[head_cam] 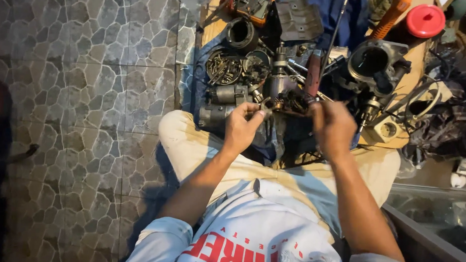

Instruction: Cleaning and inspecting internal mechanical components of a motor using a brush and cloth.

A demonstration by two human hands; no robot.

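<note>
I sit on the floor with knees apart, both hands raised over a pile of motor parts. My left hand [242, 127] pinches a small metal part [265, 107] at its fingertips. My right hand [333, 128] is closed around a dark, round part with wires [297, 102]; motion blur hides the grip. The two parts are held together between the hands. Just beyond them stands a grey metal shaft assembly [280, 78].
A round tin of screws and bolts [224, 68] lies at the left, a dark cylinder [241, 33] behind it. A large metal motor housing [372, 63], a red lid [425, 20], an orange-handled tool [392, 16] and cables are at the right. Stone-patterned tiles [90, 90] spread left.
</note>
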